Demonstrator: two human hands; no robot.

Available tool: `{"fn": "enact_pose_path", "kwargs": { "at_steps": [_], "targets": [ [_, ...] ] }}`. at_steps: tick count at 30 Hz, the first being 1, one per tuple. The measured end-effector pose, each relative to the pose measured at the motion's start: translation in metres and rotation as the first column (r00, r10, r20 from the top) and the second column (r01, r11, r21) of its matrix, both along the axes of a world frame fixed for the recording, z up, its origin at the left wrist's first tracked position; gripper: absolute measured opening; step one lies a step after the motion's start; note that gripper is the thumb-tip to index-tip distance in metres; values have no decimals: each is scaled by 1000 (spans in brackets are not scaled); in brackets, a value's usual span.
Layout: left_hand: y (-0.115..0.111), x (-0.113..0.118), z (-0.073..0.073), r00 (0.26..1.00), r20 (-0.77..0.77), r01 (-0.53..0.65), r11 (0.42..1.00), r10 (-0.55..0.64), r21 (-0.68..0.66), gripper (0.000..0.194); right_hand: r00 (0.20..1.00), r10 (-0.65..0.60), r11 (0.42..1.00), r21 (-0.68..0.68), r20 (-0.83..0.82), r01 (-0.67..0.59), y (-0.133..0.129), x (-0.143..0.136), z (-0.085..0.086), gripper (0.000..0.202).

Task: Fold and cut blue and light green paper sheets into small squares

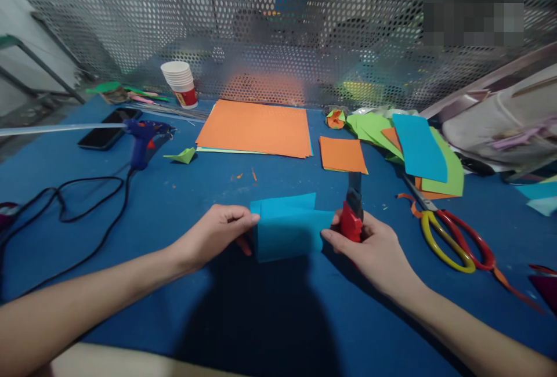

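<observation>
A sheet of blue paper (289,229), folded over on itself, is held up above the blue table between my two hands. My left hand (221,229) pinches the folded left edge with thumb and fingers. The right edge lies against the fingertips of my right hand (376,249), which also grips a red box cutter (351,221). Its dark blade points up and away from me. Beyond the paper lie a stack of orange sheets (256,127) and a small stack of orange squares (343,153).
At left are a blue glue gun (141,139) with a looping black cord, a phone (108,129) and stacked paper cups (180,84). Red-and-yellow scissors (452,238) lie at right, near green and blue paper pieces (420,148). A perforated metal panel (261,29) borders the back.
</observation>
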State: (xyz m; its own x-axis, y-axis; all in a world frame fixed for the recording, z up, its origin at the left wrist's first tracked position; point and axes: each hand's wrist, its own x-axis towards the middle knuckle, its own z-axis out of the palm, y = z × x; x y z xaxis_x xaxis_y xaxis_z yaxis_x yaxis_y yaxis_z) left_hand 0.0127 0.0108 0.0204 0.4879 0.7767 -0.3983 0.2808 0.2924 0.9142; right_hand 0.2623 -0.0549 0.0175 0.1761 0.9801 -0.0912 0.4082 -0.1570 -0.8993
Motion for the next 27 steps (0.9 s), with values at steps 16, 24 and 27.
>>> {"fn": "enact_pose_path", "kwargs": {
  "at_steps": [16, 24, 27],
  "targets": [
    [-33, 1, -3, 980, 31, 179, 932, -198, 316, 68, 1000, 5, 998, 59, 18, -6, -15, 1, 0, 26],
    [-49, 8, -19, 908, -111, 375, 663, -405, 648, 34, 968, 70, 993, 105, -243, -46, -28, 21, -7, 38],
    [-47, 6, -27, 859, -112, 392, 501, -500, 771, 33, 974, 9, 998, 67, -224, 6, -25, 25, -10, 37]
  ]
}}
